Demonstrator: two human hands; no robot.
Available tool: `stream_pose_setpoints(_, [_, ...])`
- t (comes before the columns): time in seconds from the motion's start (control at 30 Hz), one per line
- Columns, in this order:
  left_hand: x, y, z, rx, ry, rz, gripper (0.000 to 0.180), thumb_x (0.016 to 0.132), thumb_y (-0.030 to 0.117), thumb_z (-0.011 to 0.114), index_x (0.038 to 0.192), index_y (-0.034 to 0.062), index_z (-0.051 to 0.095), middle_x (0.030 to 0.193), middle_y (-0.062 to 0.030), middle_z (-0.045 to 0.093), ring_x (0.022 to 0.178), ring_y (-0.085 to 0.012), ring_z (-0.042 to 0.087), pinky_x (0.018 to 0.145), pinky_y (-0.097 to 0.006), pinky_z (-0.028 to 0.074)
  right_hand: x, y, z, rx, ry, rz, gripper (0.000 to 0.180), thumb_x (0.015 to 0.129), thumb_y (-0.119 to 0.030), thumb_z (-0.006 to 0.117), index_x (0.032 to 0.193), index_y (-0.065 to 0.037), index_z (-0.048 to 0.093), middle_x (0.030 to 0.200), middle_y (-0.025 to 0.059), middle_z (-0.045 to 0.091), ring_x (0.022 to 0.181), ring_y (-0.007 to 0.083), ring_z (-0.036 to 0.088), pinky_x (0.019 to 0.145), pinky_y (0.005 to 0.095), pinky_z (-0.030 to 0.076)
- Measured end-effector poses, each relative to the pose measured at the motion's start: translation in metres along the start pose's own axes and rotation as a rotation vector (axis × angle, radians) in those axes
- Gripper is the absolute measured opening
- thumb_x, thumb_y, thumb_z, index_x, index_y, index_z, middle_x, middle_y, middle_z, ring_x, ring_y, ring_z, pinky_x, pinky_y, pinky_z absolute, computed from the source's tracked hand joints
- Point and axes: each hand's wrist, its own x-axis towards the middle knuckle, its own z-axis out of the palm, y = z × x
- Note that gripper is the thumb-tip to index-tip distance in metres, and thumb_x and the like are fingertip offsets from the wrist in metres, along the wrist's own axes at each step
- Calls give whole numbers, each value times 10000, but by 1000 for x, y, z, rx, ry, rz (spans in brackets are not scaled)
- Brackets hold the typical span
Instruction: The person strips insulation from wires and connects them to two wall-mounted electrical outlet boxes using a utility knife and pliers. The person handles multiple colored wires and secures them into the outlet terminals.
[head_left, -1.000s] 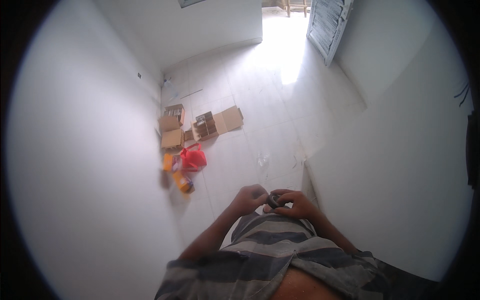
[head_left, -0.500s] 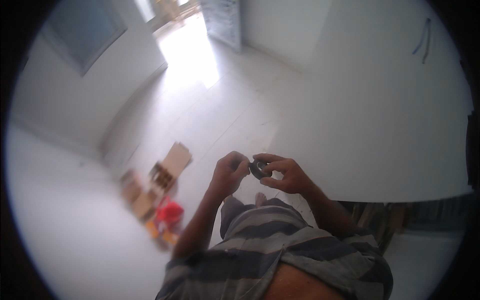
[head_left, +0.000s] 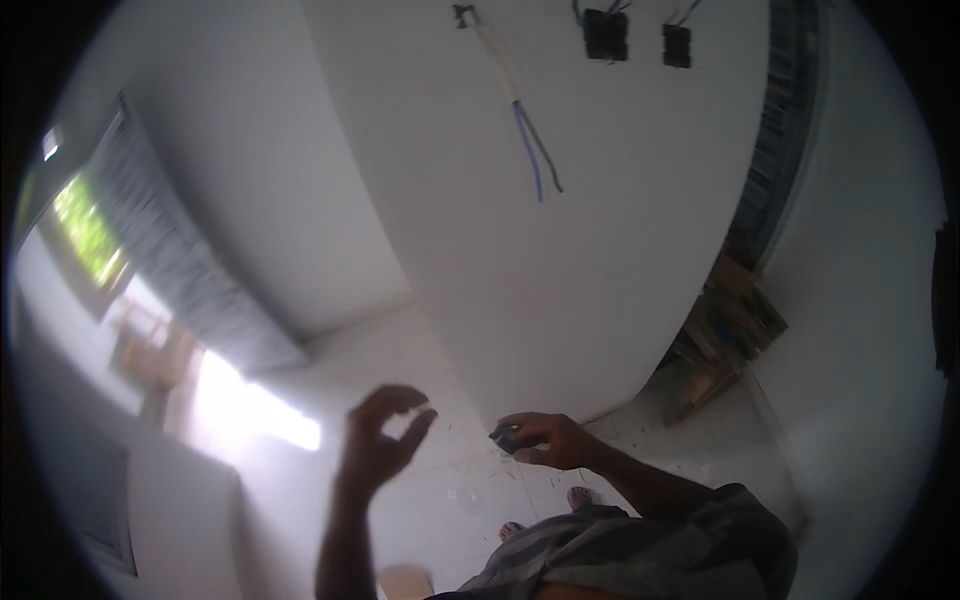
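Observation:
My right hand [head_left: 555, 440] is closed around a roll of black tape [head_left: 508, 439], held low in front of the white wall; the fingers cover much of the roll. To the left, my left hand [head_left: 380, 435] is raised with the thumb and fingertips brought close in a pinch. A small pale bit shows at those fingertips, too blurred to name. On the wall above both hands, a white cable [head_left: 497, 68] hangs down and splits into a blue wire [head_left: 530, 155] and a dark wire [head_left: 543, 150]. Neither hand touches it.
Two dark wall boxes [head_left: 606, 36] with wires sit high on the wall. Wooden pieces [head_left: 725, 335] lie beyond the wall's right edge. A bright doorway [head_left: 225, 400] and a grey door panel [head_left: 190, 230] stand at left. Small debris lies on the pale floor [head_left: 450, 480] around my feet.
My view has swung right toward the wall with the hanging cable. My hands, close together at the tape roll before, are now apart; the roll has stayed in the right hand.

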Motion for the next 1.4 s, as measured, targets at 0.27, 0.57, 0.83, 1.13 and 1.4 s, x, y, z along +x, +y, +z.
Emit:
stream_pose_setpoints(0.27, [200, 132, -46, 365, 124, 965, 243, 888, 68, 750, 1130, 60, 729, 1228, -93, 716, 1196, -277, 653, 975, -428, 575, -38, -35, -35, -81, 337, 114, 271, 854, -119, 792, 1073, 31, 738, 1415, 161, 619, 1153, 256, 686, 931, 359, 584])
stream_pose_setpoints(0.57, [251, 173, -35, 771, -184, 1030, 101, 898, 58, 728, 999, 62, 717, 1167, -84, 717, 1207, -274, 632, 990, -423, 554, -60, -32, -65, -27, 611, 77, 212, 850, -58, 790, 1038, 10, 720, 1399, 169, 627, 1037, 199, 715, 785, 307, 612])
stream_pose_setpoints(0.83, [254, 180, -23, 205, -4, 707, 112, 1012, 125, 649, 1042, 38, 712, 885, -69, 740, 789, -149, 717, 754, -291, 561, 9, -89, -147, -150, 867, -323, 230, 871, -21, 748, 1092, 27, 705, 1430, 173, 595, 1072, 213, 719, 850, 334, 636])
stream_pose_setpoints(1.13, [255, 182, -21, 31, -10, 625, 311, 983, 71, 634, 1289, 47, 679, 859, -44, 749, 774, -78, 655, 709, -240, 500, 103, -217, -205, -269, 920, -766, 268, 863, -70, 786, 1117, 4, 740, 1477, 190, 548, 1172, 245, 690, 969, 352, 586])
stream_pose_setpoints(1.4, [249, 185, -22, 6, -16, 683, 355, 941, 42, 640, 1293, 67, 681, 846, -28, 749, 779, -32, 640, 612, -222, 404, 114, -226, -204, -438, 867, -858, 256, 846, -57, 793, 1099, -32, 761, 1495, 160, 546, 1305, 275, 608, 1059, 376, 510])
